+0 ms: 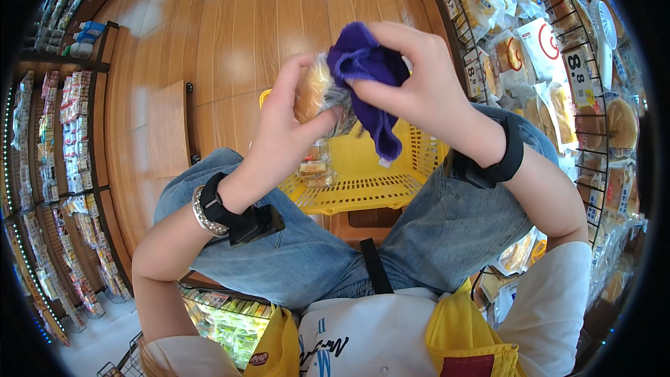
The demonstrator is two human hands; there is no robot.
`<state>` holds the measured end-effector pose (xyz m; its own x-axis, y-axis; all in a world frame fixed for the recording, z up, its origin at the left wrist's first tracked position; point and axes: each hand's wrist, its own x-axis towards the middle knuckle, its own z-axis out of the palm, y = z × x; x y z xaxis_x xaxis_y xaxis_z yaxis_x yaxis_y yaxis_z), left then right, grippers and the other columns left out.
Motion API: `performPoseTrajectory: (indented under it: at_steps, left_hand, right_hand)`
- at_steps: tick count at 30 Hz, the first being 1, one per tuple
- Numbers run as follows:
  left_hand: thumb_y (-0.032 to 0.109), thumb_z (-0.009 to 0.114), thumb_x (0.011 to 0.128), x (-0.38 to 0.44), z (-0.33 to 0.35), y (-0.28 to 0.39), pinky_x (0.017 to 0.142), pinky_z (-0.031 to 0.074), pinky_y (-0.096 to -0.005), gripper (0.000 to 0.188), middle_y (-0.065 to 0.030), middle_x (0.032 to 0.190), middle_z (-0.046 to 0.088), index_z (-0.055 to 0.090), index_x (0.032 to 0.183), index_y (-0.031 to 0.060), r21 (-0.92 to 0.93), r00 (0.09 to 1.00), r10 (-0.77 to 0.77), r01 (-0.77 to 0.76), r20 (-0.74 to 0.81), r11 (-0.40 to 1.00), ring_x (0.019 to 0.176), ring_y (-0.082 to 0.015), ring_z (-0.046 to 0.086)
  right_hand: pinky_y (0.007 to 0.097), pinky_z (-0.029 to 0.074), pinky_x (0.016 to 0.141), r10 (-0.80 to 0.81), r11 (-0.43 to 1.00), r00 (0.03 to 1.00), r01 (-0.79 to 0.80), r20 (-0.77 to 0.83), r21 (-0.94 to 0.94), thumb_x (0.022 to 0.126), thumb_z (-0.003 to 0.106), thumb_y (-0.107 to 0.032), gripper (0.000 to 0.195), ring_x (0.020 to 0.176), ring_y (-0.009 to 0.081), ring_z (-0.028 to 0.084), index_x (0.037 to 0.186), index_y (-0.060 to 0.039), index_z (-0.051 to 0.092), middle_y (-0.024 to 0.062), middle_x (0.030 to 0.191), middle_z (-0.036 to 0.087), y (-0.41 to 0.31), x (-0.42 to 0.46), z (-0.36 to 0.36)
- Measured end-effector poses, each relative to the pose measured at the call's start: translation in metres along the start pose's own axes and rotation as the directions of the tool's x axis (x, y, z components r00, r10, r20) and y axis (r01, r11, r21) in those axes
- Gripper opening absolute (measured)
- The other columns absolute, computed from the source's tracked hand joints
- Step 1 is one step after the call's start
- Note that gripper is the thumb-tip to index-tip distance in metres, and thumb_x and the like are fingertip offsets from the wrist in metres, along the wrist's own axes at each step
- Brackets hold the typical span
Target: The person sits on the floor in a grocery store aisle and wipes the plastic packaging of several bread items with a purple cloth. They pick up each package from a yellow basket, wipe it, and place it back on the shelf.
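Note:
My left hand (293, 110) grips a plastic-wrapped bread roll (312, 91) above the far left part of a yellow plastic basket (361, 199). My right hand (413, 73) holds a bunched purple cloth (366, 63) against the right side of the wrapped roll; one end of the cloth hangs down over the basket. Inside the basket, at its left, lie several wrapped bread packs (316, 167). The cloth and my fingers hide part of the roll.
Wire racks with packaged bread (557, 110) stand close on my right. Hanging snack packets (77, 125) line shelves at the left. A low wooden board (168, 131) with small wheels is on the wooden floor (251, 21). Green packets (233, 330) lie at lower left.

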<state>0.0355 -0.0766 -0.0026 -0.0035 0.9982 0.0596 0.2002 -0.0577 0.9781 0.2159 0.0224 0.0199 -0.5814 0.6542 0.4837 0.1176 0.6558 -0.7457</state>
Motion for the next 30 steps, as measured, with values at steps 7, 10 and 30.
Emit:
performPoseTrajectory:
  at_steps: [7, 10, 30]
  left_hand:
    - [0.009, 0.063, 0.090, 0.003, -0.009, 0.019, 0.100, 0.046, -0.0334, 0.055, -0.0088, 0.123, 0.057, 0.036, 0.137, 0.0044, -0.497, 0.913, -0.407, 0.336, -0.037, 0.800, 0.116, -0.0170, 0.057]
    - [0.021, 0.061, 0.094, 0.006, -0.015, 0.014, 0.103, 0.043, -0.0368, 0.052, -0.0072, 0.126, 0.057, 0.036, 0.137, 0.0078, -0.634, 0.878, -0.477, 0.397, 0.050, 0.664, 0.118, -0.0179, 0.056]
    - [0.018, 0.057, 0.096, 0.012, -0.010, 0.003, 0.096, 0.048, -0.0354, 0.024, -0.0062, 0.111, 0.067, 0.058, 0.116, 0.0042, -0.797, 0.877, -0.481, 0.278, -0.017, 0.536, 0.104, -0.0164, 0.063]
  right_hand:
    - [0.0370, 0.055, 0.068, 0.165, 0.956, 0.985, -0.148, 0.048, -0.253, 0.073, 0.074, -0.022, 0.031, 0.073, 0.0328, 0.069, 0.095, -0.0001, 0.068, 0.0173, 0.079, 0.069, 0.025, 0.006, -0.017]
    - [0.0359, 0.055, 0.068, 0.146, 0.977, 0.989, -0.139, 0.032, -0.162, 0.073, 0.074, -0.021, 0.032, 0.073, 0.0322, 0.069, 0.095, 0.0013, 0.067, 0.0173, 0.079, 0.068, 0.016, 0.006, -0.019]
    - [0.0354, 0.038, 0.076, -0.313, 0.854, 0.944, 0.327, 0.102, -0.405, 0.065, 0.080, -0.022, 0.040, 0.078, 0.0168, 0.061, 0.101, -0.0139, 0.063, 0.0005, 0.091, 0.059, -0.004, -0.007, 0.010]
